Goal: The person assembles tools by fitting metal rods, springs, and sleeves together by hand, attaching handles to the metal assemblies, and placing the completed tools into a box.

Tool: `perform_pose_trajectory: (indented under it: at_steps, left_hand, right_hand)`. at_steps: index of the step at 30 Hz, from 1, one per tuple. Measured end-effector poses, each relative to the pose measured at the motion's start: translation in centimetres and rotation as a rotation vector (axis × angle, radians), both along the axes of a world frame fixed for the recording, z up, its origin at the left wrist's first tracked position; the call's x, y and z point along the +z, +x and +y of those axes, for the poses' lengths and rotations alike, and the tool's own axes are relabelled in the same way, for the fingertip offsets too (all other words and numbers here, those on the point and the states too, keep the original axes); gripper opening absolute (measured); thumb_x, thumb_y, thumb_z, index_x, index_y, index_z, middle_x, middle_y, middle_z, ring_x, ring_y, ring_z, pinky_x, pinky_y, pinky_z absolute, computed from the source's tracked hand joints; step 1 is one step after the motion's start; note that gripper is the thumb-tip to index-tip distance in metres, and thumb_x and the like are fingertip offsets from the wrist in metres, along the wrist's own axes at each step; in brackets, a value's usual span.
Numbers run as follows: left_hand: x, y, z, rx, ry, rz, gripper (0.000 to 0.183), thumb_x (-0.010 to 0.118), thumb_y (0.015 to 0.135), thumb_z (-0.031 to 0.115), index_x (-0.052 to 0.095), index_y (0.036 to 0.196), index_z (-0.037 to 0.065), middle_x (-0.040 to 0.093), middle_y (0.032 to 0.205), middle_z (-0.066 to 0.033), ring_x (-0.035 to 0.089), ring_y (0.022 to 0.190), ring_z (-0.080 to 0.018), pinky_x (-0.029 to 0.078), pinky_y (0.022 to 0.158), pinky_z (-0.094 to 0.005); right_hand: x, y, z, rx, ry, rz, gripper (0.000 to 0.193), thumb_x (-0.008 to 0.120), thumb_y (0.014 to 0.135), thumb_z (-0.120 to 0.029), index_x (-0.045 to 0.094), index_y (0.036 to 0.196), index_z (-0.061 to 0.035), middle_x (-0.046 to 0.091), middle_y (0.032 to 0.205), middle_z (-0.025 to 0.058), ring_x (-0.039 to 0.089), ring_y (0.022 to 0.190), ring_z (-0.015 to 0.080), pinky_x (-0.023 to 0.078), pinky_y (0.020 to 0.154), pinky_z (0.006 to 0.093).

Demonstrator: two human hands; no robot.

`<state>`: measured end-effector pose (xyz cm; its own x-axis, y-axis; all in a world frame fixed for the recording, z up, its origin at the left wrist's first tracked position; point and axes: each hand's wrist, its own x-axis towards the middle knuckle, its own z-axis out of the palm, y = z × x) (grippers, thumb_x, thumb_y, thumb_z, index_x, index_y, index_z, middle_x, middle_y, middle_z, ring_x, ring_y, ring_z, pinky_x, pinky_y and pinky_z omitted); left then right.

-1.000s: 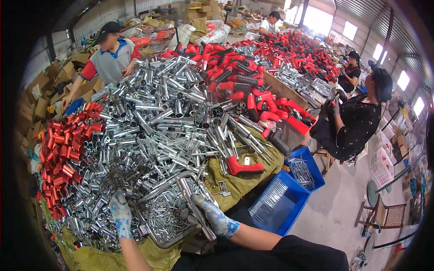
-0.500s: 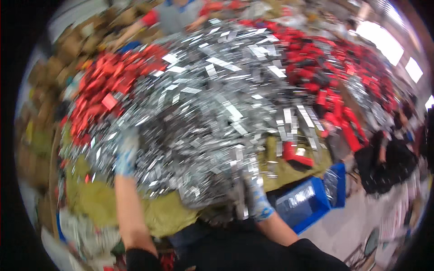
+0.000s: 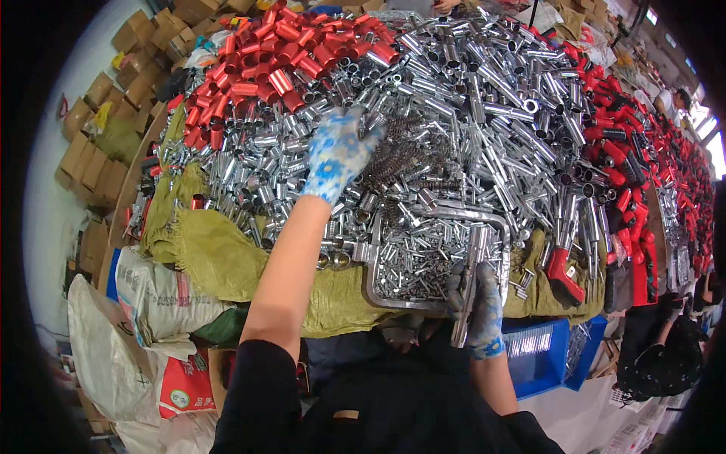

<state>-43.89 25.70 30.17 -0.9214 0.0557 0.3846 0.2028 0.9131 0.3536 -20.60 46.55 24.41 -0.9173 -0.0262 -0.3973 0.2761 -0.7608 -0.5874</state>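
My left hand (image 3: pixel 337 151), in a white glove with blue flowers, reaches over the heap beside a tangle of dark coil springs (image 3: pixel 404 155). Its thumb stands apart from the fingers, whose tips are partly lost among the parts; nothing shows in its grasp. In a matching glove with dark fingers, my right hand (image 3: pixel 485 310) is closed around a silver metal tube (image 3: pixel 474 276), held roughly upright in the picture. That tube crosses the right part of a metal tray (image 3: pixel 370 280) filled with small screws and pins.
Red metal sleeves (image 3: pixel 280 79) are heaped at the far left. Chrome tubes (image 3: pixel 491 144) cover the middle and right, with red-and-black handles (image 3: pixel 620 163) beyond. Yellow-green woven sacking (image 3: pixel 219 250) lines the near edge. A blue bin (image 3: pixel 541 378) stands low at right, white sacks (image 3: pixel 113 363) at left.
The view has steadied from a blur and swung left. My left hand now lies farther into the heap, at the springs. My right hand still holds a metal tube, now over the tray.
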Motion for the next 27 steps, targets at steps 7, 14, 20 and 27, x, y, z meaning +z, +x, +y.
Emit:
perform_pose_trajectory:
  at_steps: [7,14,20,27]
  left_hand:
    - [-0.3,-0.3,0.3,-0.219,-0.020,0.109,0.045,0.059,0.086,0.034,0.054,0.122,0.008,0.058,0.120,-0.0153,0.054,0.111,-0.0336,0.042,0.095,-0.0412]
    - [3.3,-0.6,-2.8,-0.144,0.093,-0.101,0.040,0.049,0.090,0.038,0.061,0.111,0.005,0.065,0.102,-0.0172,0.061,0.096,-0.0340,0.045,0.084,-0.0396]
    - [2.8,-0.6,-3.9,0.011,0.139,-0.021,0.037,0.049,0.090,0.035,0.062,0.108,0.005,0.065,0.095,-0.0188,0.062,0.089,-0.0326,0.047,0.077,-0.0397]
    - [0.9,-1.7,-6.2,-0.230,0.107,0.269,0.030,0.053,0.091,0.025,0.060,0.114,0.007,0.065,0.103,-0.0131,0.061,0.097,-0.0255,0.046,0.087,-0.0348]
  right_hand:
    - [-0.9,0.0,1.1,-0.063,-0.019,0.060,0.040,0.050,0.093,-0.043,0.055,0.102,-0.0042,0.060,0.074,0.0046,0.053,0.050,0.0119,0.040,0.039,0.0205]
    - [-1.2,-0.8,1.3,-0.094,0.063,-0.021,0.042,0.049,0.092,-0.047,0.055,0.101,-0.0057,0.059,0.072,0.0043,0.051,0.046,0.0106,0.036,0.036,0.0211]
    - [-1.1,-0.7,0.8,-0.039,-0.013,0.026,0.044,0.054,0.090,-0.047,0.056,0.101,-0.0048,0.059,0.075,0.0047,0.052,0.051,0.0108,0.041,0.039,0.0200]
    - [-1.5,-0.5,0.9,0.001,-0.003,0.051,0.043,0.054,0.090,-0.046,0.056,0.103,-0.0049,0.061,0.078,0.0056,0.055,0.052,0.0120,0.042,0.039,0.0211]
